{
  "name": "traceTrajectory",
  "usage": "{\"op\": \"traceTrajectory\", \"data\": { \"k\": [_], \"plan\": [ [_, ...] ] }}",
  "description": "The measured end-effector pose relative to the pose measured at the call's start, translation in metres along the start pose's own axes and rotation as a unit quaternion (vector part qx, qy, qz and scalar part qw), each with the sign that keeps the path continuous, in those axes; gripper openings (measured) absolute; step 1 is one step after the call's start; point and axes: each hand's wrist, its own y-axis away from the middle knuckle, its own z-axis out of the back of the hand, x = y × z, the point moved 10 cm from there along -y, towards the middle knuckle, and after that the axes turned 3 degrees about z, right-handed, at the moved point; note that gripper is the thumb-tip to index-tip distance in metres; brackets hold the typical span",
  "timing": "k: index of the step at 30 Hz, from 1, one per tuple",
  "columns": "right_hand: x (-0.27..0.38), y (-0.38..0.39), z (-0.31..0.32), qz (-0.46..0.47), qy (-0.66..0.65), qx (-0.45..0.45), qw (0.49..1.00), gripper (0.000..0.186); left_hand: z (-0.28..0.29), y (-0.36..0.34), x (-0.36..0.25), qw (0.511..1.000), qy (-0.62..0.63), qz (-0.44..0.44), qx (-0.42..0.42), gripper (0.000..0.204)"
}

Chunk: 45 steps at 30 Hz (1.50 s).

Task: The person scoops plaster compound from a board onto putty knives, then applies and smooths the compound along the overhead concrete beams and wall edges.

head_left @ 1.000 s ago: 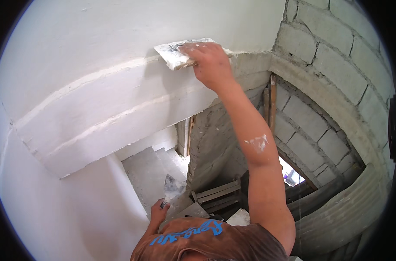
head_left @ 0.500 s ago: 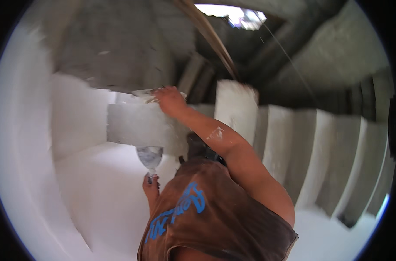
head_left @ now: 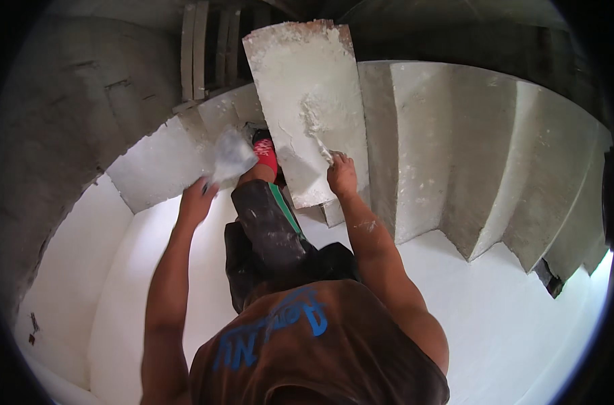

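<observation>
My left hand [head_left: 197, 201] is closed round the handle of a wide putty knife [head_left: 234, 156]. Its broad grey blade, smeared by motion, points up and right towards the board, beside my red shoe. Further right, my right hand [head_left: 342, 173] grips a narrow, white-coated scraper [head_left: 324, 150], whose tip meets a lump of white putty [head_left: 312, 116]. That putty lies on a long pale board [head_left: 305, 185] with a crusted far end, in front of me. Part of the right-hand tool is hidden by my fingers and by putty.
Grey concrete stair steps [head_left: 482, 148] fan out to the right of the board. On the left curves a rough grey concrete edge [head_left: 70, 128], with white wall [head_left: 84, 250] below it. My red shoe [head_left: 265, 154] stands by the board's left side. Wooden slats [head_left: 193, 50] rise behind.
My right hand has come down from the concrete edge at upper left to the putty on the board. My left hand has raised the wide putty knife towards the board. The view has shifted.
</observation>
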Motion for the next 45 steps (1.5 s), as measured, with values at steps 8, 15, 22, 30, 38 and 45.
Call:
{"op": "traceTrajectory", "data": {
  "k": [8,15,22,30,38,45],
  "plan": [
    [0.004,-0.033,-0.064,0.067,0.123,-0.032,0.99,0.047,-0.086,-0.155,-0.088,0.981,-0.139,-0.119,0.07,0.04],
    [-0.017,-0.017,-0.111,0.082,0.2,0.149,0.965,0.042,-0.022,-0.126,-0.063,0.987,-0.116,-0.104,0.043,0.042],
    [0.009,-0.057,-0.04,0.066,0.137,0.008,0.988,0.042,0.006,-0.088,-0.033,0.998,-0.056,-0.019,0.031,0.041],
    [-0.037,0.003,-0.11,0.0,0.171,0.161,0.972,0.037,-0.011,-0.068,-0.004,0.999,0.034,-0.001,0.008,0.037],
    [-0.038,0.02,0.064,-0.089,-0.329,0.162,0.926,0.036,0.02,0.007,-0.052,0.994,0.045,-0.095,-0.032,0.034],
    [0.132,0.046,0.299,-0.017,-0.437,0.11,0.893,0.032,0.026,0.092,-0.147,0.979,0.118,-0.152,0.067,0.032]
  ]
}}
